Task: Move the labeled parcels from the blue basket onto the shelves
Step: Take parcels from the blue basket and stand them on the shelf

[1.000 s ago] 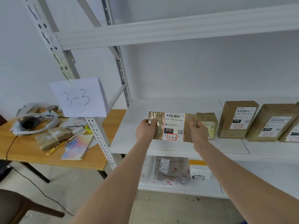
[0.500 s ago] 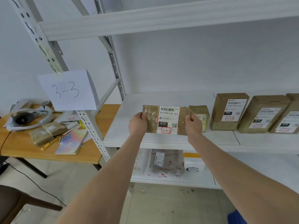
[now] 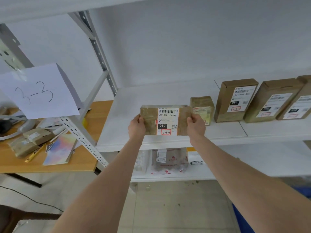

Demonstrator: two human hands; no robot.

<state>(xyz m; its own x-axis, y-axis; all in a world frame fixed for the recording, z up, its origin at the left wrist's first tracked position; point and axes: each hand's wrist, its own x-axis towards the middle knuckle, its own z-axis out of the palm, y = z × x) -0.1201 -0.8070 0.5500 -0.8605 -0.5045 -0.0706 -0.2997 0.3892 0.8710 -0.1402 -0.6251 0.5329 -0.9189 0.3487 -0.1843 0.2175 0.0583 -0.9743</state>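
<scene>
While we hold the labelled parcel (image 3: pixel 165 121) upright over the front of the white shelf (image 3: pixel 126 115), left hand (image 3: pixel 136 126) and right hand (image 3: pixel 195 126) each pinching one short end, we cannot tell whether it rests on the shelf yet. Released too early, it could topple forward off the shelf's edge; pushed rightward along the shelf, it may knock over the small taped parcel (image 3: pixel 202 108) standing there.
</scene>
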